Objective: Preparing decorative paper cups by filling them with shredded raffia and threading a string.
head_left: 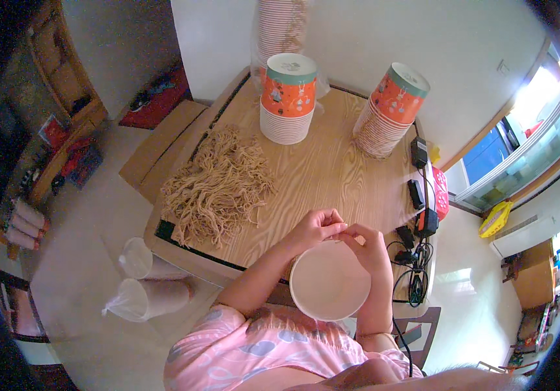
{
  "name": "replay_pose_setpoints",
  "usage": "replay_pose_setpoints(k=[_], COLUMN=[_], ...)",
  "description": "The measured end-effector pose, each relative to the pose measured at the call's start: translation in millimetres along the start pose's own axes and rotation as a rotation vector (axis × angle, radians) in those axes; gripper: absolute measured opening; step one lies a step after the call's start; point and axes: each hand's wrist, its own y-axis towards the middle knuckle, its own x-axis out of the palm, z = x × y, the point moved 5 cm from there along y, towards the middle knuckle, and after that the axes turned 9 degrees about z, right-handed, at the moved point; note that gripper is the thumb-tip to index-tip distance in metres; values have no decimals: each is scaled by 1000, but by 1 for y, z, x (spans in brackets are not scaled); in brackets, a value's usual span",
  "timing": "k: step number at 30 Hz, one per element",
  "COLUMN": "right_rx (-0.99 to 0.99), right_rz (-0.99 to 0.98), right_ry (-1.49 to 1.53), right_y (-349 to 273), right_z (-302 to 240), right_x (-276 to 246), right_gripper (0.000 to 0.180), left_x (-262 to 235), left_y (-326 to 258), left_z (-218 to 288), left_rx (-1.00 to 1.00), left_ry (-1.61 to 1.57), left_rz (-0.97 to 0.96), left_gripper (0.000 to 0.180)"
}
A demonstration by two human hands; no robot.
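A white paper bucket [329, 281] is held between my forearms, its round mouth facing up toward me. My left hand [317, 228] pinches at its far rim, thumb and fingers pressed together. Against the same stretch of rim, my right hand [367, 246] is closed, its fingertips meeting those of the left. Whatever lies between the fingertips is too small to make out. Beyond my left hand, a loose heap of tan cords [221, 186] spreads over the table's left part.
On the wood-grain table [319, 176] stand an upside-down stack of orange-and-green paper buckets [288, 104] and a second, leaning stack [391, 111]. Black adapters and coiled cables [418, 277] line the right edge. Bagged cup stacks [156, 298] lie on the floor at left.
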Motion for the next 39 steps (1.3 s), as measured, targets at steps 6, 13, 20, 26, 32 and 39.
replay_pose_setpoints(k=[6, 13, 20, 26, 32, 39], right_rx=[-7, -11, 103, 85, 91, 72], right_rz=[-74, 5, 42, 76, 71, 22], right_ry=[121, 321, 508, 547, 563, 509], right_y=[10, 13, 15, 17, 17, 17], right_z=[9, 22, 28, 23, 21, 30], right_x=[3, 7, 8, 11, 10, 11], right_gripper=[7, 5, 6, 8, 8, 5], left_x=[-2, -6, -7, -11, -15, -16], left_y=[4, 7, 7, 8, 13, 16], left_z=[1, -5, -7, -11, -16, -22], left_rx=[-17, -29, -35, -76, -73, -96], left_ry=[107, 41, 46, 12, 33, 34], left_rz=[-24, -1, 42, 51, 23, -27], left_gripper=[11, 11, 11, 12, 13, 13])
